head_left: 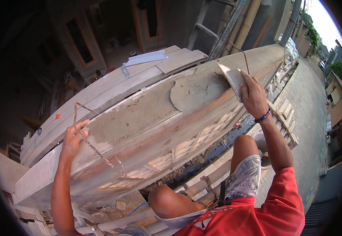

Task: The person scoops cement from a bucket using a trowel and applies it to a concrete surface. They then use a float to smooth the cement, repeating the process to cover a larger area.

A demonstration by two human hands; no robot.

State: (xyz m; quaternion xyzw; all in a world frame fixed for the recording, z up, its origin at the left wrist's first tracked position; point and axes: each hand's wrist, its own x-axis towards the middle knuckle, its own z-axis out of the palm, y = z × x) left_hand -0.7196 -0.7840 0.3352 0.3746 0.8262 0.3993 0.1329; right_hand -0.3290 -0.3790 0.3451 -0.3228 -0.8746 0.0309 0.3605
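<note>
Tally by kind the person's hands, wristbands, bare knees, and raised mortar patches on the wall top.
Hands: 2 (left hand, right hand)
Wristband: 1
Bare knees: 2 (left knee, right knee)
Raised mortar patch: 1
Total: 6

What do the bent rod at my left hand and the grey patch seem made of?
Bent rod: probably steel, rough and rusty, given its mottled brown surface. Grey patch: likely fresh cement mortar or plaster, smooth and damp, judging by its soft raised edge.

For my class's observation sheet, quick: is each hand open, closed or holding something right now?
Left hand: partly curled at the bent metal rod; whether it grips cannot be told.
Right hand: closed, holding a trowel.
</note>
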